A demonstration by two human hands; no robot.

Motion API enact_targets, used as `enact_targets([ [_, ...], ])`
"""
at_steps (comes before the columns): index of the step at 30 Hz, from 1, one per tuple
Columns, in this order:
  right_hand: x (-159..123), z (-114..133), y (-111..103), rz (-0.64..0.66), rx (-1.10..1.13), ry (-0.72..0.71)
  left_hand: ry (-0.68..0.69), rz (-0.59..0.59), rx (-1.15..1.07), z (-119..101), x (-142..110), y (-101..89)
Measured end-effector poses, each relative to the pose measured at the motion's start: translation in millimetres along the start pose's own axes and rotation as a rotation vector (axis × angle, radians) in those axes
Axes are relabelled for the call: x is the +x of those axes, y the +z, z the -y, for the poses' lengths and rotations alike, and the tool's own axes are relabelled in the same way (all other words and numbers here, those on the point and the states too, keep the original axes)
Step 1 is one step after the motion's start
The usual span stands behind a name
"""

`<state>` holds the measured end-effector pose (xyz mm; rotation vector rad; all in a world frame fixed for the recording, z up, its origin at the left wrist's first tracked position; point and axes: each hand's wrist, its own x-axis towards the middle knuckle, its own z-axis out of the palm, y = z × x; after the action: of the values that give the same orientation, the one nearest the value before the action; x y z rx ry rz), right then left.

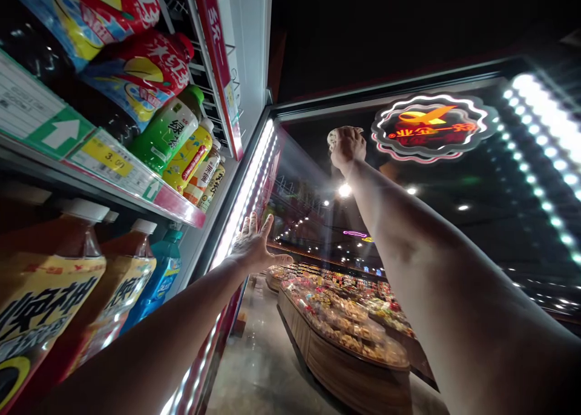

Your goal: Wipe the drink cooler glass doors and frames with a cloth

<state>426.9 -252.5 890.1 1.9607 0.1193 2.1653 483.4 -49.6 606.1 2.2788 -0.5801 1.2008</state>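
Note:
My right hand (350, 149) reaches high on the inner side of a glass door (313, 179). Its fingers are closed around a pale, crumpled cloth (334, 138), pressed to the glass near the upper frame. Lower and to the left, my left hand (254, 245) is spread with fingers apart beside the door's lit edge strip (238, 221). It holds nothing; whether the palm rests on the frame or the glass I cannot tell exactly. To the right of my right hand is a glowing oval sign (436, 127) on the door.
Drink bottles fill the cooler shelves at left, among them a green bottle (166, 133) and a blue bottle (158, 270). A price rail (109, 155) edges the upper shelf. Beyond the glass stands a wood-sided display counter (336, 348) heaped with goods, on a shiny floor (254, 366).

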Motion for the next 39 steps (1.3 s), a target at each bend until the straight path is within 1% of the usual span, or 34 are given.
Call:
enact_targets([
  [3, -0.7, -4.5, -4.2, 0.098, 0.04, -0.16, -0.009, 0.01, 0.003, 0.7, 0.2, -0.6],
  [4, -1.1, -6.0, -5.5, 0.107, 0.042, -0.179, -0.013, 0.013, 0.001, 1.0, 0.2, -0.7],
  [5, -1.8, -7.5, -6.9, 0.088, 0.032, -0.156, -0.016, 0.014, -0.002, 1.3, 0.2, -0.7],
  [8, -5.4, -11.1, -11.1, -0.036, -0.03, 0.044, -0.016, 0.01, -0.012, 2.2, 0.0, 0.1],
  [9, -7.2, -11.8, -12.4, -0.055, -0.044, 0.083, -0.014, 0.006, -0.016, 2.5, 0.0, 0.4],
  [10, -9.0, -12.3, -13.6, -0.045, -0.047, 0.073, -0.011, 0.004, -0.019, 2.7, 0.1, 0.7],
  [13, -13.8, -14.4, -17.3, 0.053, -0.017, -0.108, -0.01, 0.003, -0.013, 3.4, 0.8, 1.1],
  [14, -14.8, -15.7, -18.8, 0.06, -0.013, -0.133, -0.012, 0.007, -0.005, 3.6, 1.0, 1.1],
  [15, -15.6, -17.3, -20.3, 0.041, -0.019, -0.112, -0.015, 0.011, 0.005, 3.8, 1.3, 0.9],
  [18, -17.8, -22.4, -25.0, -0.052, -0.056, 0.055, -0.018, 0.016, 0.025, 4.7, 1.7, 0.0],
  [19, -18.9, -23.9, -26.6, -0.051, -0.056, 0.056, -0.018, 0.019, 0.028, 4.9, 1.8, -0.5],
  [20, -20.4, -25.4, -28.2, -0.031, -0.047, 0.017, -0.018, 0.023, 0.029, 5.1, 1.9, -0.9],
  [23, -24.7, -31.9, -33.8, 0.064, -0.012, -0.165, -0.022, 0.043, 0.034, 5.2, 1.9, -2.2],
  [24, -25.7, -35.0, -35.8, 0.071, -0.013, -0.182, -0.023, 0.047, 0.037, 5.0, 1.8, -2.6],
  [25, -26.4, -38.4, -37.8, 0.058, -0.023, -0.156, -0.025, 0.046, 0.04, 4.7, 1.6, -3.2],
  [28, -27.0, -48.7, -42.9, -0.025, -0.066, 0.01, -0.037, 0.042, 0.046, 3.1, 0.5, -5.2],
  [29, -27.1, -51.5, -44.2, -0.026, -0.067, 0.015, -0.039, 0.043, 0.047, 2.6, 0.1, -5.9],
  [30, -27.2, -53.9, -45.5, -0.007, -0.06, -0.02, -0.04, 0.043, 0.048, 2.1, -0.2, -6.5],
  [33, -27.6, -60.7, -51.2, 0.107, -0.02, -0.236, -0.046, 0.04, 0.042, 1.9, 0.1, -7.2],
  [34, -27.6, -63.3, -54.1, 0.126, -0.014, -0.278, -0.047, 0.039, 0.039, 2.1, 0.5, -7.2],
  [35, -27.6, -66.2, -57.5, 0.122, -0.018, -0.277, -0.047, 0.04, 0.036, 2.3, 0.9, -7.1],
  [36, -27.6, -69.4, -61.1, 0.099, -0.031, -0.239, -0.047, 0.044, 0.035, 2.3, 1.1, -7.1],
  [39, -28.9, -78.9, -70.6, -0.01, -0.084, -0.007, -0.063, 0.056, 0.044, -0.2, -0.4, -9.1],
])
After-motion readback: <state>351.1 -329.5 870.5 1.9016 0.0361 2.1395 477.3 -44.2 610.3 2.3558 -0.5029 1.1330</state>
